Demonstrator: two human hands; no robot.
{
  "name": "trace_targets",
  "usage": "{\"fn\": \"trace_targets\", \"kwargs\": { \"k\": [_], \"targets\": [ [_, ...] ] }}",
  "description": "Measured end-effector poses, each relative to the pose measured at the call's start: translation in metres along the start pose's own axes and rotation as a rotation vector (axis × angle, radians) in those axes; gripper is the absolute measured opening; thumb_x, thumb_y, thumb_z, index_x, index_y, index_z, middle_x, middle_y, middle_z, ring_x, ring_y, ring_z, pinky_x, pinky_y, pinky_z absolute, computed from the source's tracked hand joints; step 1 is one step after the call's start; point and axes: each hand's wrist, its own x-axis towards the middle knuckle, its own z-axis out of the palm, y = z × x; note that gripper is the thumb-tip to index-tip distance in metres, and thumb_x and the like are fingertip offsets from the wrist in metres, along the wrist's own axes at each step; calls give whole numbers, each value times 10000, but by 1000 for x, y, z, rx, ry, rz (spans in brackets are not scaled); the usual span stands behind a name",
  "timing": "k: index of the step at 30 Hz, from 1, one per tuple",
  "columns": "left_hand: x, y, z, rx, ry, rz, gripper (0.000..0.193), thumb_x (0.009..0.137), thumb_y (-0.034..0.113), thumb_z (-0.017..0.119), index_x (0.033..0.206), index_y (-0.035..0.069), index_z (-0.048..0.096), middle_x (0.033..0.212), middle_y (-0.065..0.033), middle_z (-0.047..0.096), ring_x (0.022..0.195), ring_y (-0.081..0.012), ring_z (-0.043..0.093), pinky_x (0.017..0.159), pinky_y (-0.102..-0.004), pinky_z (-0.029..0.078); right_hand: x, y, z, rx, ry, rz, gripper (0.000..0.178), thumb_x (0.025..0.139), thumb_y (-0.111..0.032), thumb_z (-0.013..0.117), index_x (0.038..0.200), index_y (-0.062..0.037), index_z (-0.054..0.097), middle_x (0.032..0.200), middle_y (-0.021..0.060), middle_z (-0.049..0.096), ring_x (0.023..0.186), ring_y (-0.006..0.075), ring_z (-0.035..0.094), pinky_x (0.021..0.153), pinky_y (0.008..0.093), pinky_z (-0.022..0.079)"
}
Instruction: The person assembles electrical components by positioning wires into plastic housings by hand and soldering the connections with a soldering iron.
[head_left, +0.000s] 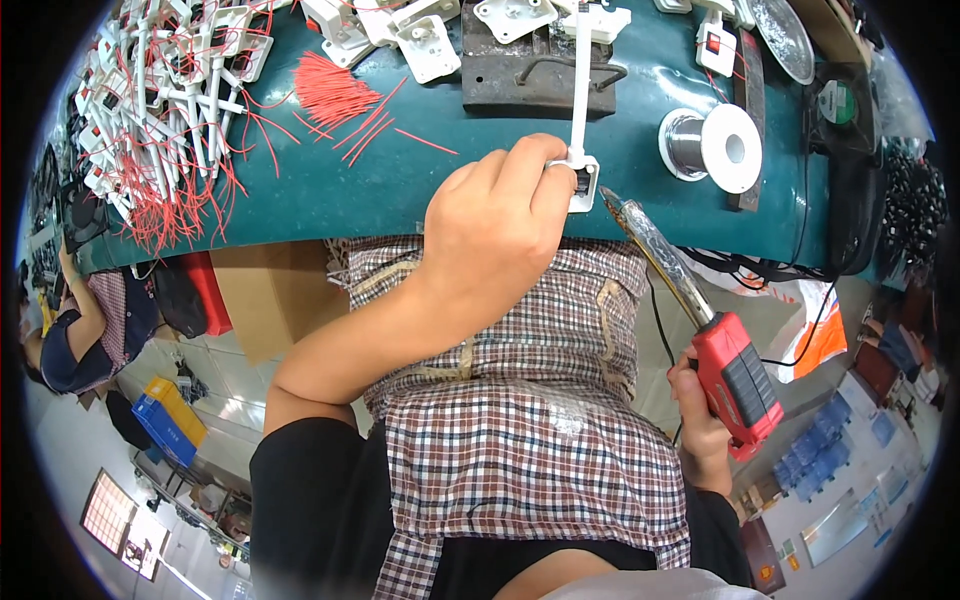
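Note:
My left hand (495,215) grips a white plastic housing (582,200) with a long thin stem (580,90) at the front edge of the green-covered table. The housing's open, boxy end faces up, with something dark inside. In my right hand (700,415) is a red and black soldering iron (738,380), held low at the right. Its long metal barrel slants up and left, and the dark tip stops just right of the housing, seemingly apart from it. A spool of solder wire (686,146) lies on its side to the right.
White housings with red wires (185,110) are heaped at the left. Loose red wires (335,88) lie beside them. A dark metal block (540,95) with a handle stands at the back. A bar (745,120) is right of the spool. Another person (90,325) sits far left.

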Motion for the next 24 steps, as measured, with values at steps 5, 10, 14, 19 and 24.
{"fn": "trace_targets", "kwargs": {
  "k": [5, 10, 14, 19, 24],
  "targets": [
    [2, 5, 0, 54, -3, -27, 126, 757, 102, 687, 858, 47, 634, 1005, -48, 633, 726, -169, 610, 638, -305, 502, 1, 1, 1, -41, 2, -20, 187, 733, 2, 743, 913, 0, 688, 794, 111, 643, 646, 261, 630, 598, 343, 487],
    [4, 7, 0, 118, 1, -11, 110, 750, 99, 681, 829, 50, 624, 965, -44, 623, 710, -170, 591, 624, -300, 491, 8, -1, 0, -64, -94, -31, 197, 719, 3, 749, 901, 3, 674, 785, 110, 632, 624, 267, 609, 583, 349, 475],
    [5, 8, 0, 124, 8, -12, 97, 741, 94, 684, 796, 54, 615, 932, -44, 617, 695, -170, 578, 614, -300, 486, 10, 0, 0, -82, -102, -52, 202, 711, 1, 758, 893, 0, 669, 779, 108, 629, 621, 268, 607, 575, 352, 470],
    [6, 10, 0, 123, 5, -18, 97, 738, 94, 691, 792, 51, 622, 928, -43, 621, 690, -171, 579, 611, -301, 487, 10, 1, 3, -64, -88, -51, 205, 724, -7, 766, 903, -1, 667, 776, 108, 628, 623, 268, 610, 576, 353, 471],
    [6, 10, -2, 107, 2, -32, 97, 739, 93, 695, 793, 49, 628, 927, -43, 626, 688, -174, 584, 604, -301, 490, 10, 1, 2, -74, -92, -55, 223, 724, -7, 771, 922, 3, 670, 797, 114, 641, 650, 275, 637, 604, 356, 498]
  ]
}}
